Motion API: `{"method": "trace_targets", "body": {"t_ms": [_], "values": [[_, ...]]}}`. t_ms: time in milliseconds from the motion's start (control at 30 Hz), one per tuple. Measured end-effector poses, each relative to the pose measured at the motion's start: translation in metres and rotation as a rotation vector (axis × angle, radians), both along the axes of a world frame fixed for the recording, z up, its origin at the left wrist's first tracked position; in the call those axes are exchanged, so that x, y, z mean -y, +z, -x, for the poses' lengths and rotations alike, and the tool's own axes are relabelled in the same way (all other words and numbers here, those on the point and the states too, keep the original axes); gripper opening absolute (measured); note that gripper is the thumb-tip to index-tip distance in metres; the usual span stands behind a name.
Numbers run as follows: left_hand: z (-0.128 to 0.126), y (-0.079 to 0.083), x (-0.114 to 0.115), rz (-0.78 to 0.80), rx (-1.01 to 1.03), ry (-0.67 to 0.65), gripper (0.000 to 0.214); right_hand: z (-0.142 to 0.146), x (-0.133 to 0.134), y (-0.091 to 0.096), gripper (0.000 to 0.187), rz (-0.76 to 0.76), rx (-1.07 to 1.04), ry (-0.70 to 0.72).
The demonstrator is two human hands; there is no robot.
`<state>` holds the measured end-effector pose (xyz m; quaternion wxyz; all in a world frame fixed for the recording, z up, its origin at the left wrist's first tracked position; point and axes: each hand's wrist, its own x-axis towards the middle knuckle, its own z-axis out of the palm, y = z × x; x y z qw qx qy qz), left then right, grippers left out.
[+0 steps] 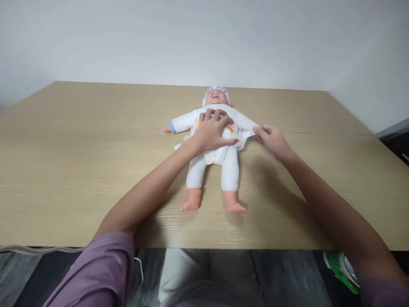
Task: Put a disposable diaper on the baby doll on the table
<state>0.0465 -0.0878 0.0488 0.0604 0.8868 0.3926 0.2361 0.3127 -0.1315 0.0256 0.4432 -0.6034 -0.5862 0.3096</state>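
Observation:
A baby doll (230, 170) in white clothes and a printed cap lies on its back, its feet toward me. Around its hips sits a white diaper (214, 157), partly covered by my hand. My left hand (214, 132) rests on the doll's belly over the diaper's front, fingers spread. Out at the doll's side on the right, my right hand (270, 137) pinches the end of a diaper tab (249, 134), which is stretched away from the hip. Another tab (178, 146) sticks out loose on the left side.
The doll lies on a wide wooden table (79, 170) against a pale wall (191, 42). A dark object (396, 136) stands past the right edge. Below the front edge are a green and white item (343, 270) and a white cable (139, 270).

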Motion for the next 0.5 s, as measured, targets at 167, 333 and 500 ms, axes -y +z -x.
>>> {"method": "trace_targets", "body": {"t_ms": [167, 333, 500], "values": [[-0.001, 0.001, 0.001, 0.02, 0.016, 0.033, 0.082, 0.055, -0.04, 0.009, 0.05, -0.117, 0.133, 0.124], [0.001, 0.001, 0.001, 0.052, 0.057, 0.037, 0.09, 0.084, -0.025, -0.003, 0.033, -0.248, 0.193, 0.114], [0.003, 0.001, -0.002, 0.105, 0.096, 0.003, 0.095, 0.067, 0.015, -0.017, 0.038, -0.546, 0.317, 0.204]]}}
